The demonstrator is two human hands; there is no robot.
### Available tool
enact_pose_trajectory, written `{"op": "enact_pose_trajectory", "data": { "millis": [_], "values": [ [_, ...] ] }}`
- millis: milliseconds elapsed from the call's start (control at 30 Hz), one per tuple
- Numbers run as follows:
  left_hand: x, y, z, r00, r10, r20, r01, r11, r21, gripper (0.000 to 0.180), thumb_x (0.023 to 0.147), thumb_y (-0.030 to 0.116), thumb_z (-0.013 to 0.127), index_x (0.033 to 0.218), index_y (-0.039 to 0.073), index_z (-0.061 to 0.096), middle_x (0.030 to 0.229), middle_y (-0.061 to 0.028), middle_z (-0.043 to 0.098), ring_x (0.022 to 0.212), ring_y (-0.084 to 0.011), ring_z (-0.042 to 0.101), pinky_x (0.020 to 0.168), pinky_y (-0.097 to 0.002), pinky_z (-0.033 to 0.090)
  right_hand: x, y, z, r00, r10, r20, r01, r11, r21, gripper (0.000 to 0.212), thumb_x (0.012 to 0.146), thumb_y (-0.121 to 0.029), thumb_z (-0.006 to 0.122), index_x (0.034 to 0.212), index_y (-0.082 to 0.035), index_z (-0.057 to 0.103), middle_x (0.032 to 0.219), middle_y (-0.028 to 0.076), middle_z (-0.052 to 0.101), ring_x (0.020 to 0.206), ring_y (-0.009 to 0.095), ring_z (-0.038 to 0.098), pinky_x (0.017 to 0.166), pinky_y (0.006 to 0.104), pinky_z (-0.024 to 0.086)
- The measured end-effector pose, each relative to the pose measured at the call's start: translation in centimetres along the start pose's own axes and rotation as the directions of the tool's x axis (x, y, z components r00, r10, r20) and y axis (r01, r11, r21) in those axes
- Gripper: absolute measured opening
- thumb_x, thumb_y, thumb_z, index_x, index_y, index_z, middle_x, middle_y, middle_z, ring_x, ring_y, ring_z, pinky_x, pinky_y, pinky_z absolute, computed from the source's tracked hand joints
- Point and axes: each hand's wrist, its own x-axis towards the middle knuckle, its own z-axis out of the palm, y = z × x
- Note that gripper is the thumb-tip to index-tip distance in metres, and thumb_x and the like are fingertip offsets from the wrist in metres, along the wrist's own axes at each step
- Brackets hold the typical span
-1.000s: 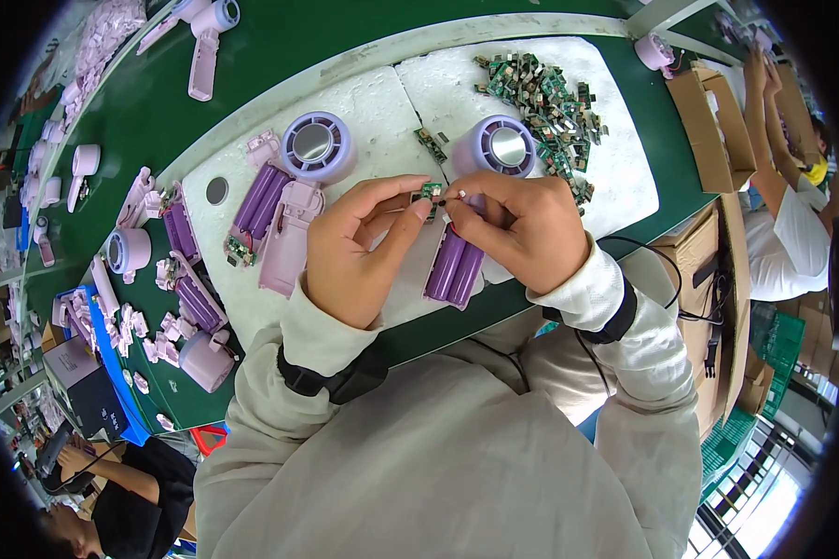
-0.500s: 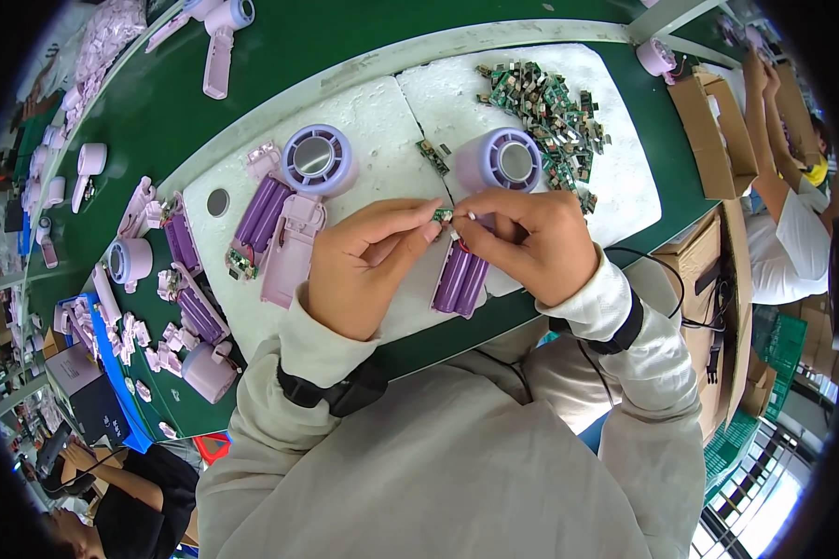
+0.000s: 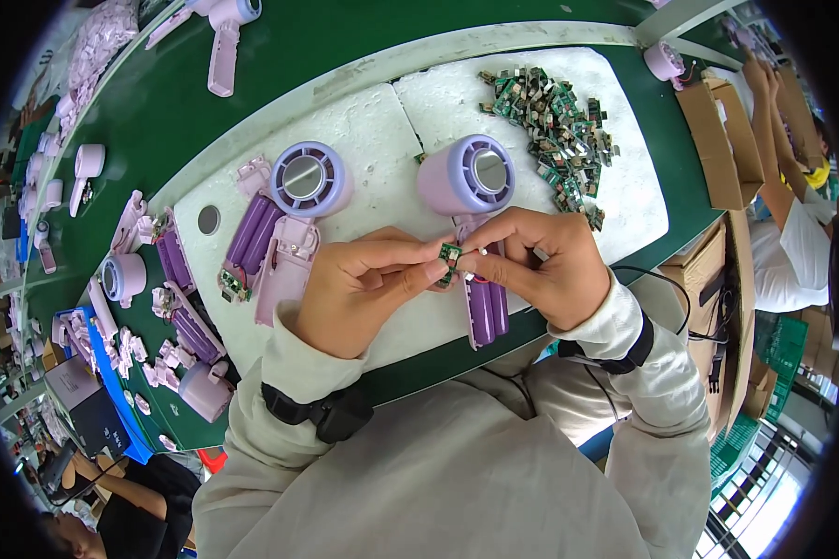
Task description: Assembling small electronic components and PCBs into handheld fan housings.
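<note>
Between the thumb and forefinger of my left hand (image 3: 350, 284) is a small green circuit board (image 3: 449, 260), its face turned up. My right hand (image 3: 541, 265) pinches a small white wire connector (image 3: 482, 252) close to the board's edge; whether the two touch I cannot tell. Under my fingers lies an open handheld fan (image 3: 466, 175) with a lilac round head. Its two purple battery cells (image 3: 488, 312) show below my right fingers, with a red wire near them. Left of my hands rests a second fan (image 3: 312, 179), with purple cells, a board and an open handle shell beside it.
Loose circuit boards (image 3: 569, 135) are heaped on the white foam sheet (image 3: 373, 121). A round metal disc (image 3: 209, 220) lies at its left. More fan parts (image 3: 191, 326) crowd the green table's left side. Cardboard boxes (image 3: 722, 140) stand right; other people sit on both sides.
Both hands have come slightly nearer to me, and the board has tilted to show more of its face. The fan under them has shifted left and nearer, covering most of a loose board.
</note>
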Motion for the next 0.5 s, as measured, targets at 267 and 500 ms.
{"op": "enact_pose_trajectory", "data": {
  "millis": [267, 500],
  "values": [
    [0.0, 0.1, 0.5, 0.994, 0.037, -0.105, -0.036, 0.999, 0.013, 0.025, 0.095, -0.005, 0.063, 0.12, -0.004, 0.067, 0.112, -0.0138, 0.068, 0.101, -0.0193, 0.067, 0.09, -0.0297, 0.056, 0.2, -0.7, 1.2, 0.996, 0.015, -0.085, -0.016, 1.0, -0.014, 0.015, 0.086, -0.002, 0.076, 0.102, -0.002, 0.075, 0.061, -0.002, 0.056, 0.054, 0.002, 0.044, 0.052, 0.0212, 0.035],
    [0.2, 0.3, 1.2, 0.988, 0.042, -0.152, -0.04, 0.999, 0.02, 0.026, 0.095, -0.004, 0.063, 0.121, -0.005, 0.064, 0.116, -0.0153, 0.068, 0.109, -0.0222, 0.067, 0.095, -0.0329, 0.056, 0.1, -0.7, 0.4, 0.988, -0.101, -0.117, 0.097, 0.994, -0.042, 0.017, 0.086, -0.002, 0.075, 0.104, -0.004, 0.076, 0.085, 0.006, 0.071, 0.066, 0.008, 0.061, 0.058, 0.0226, 0.047]
  ]
}}
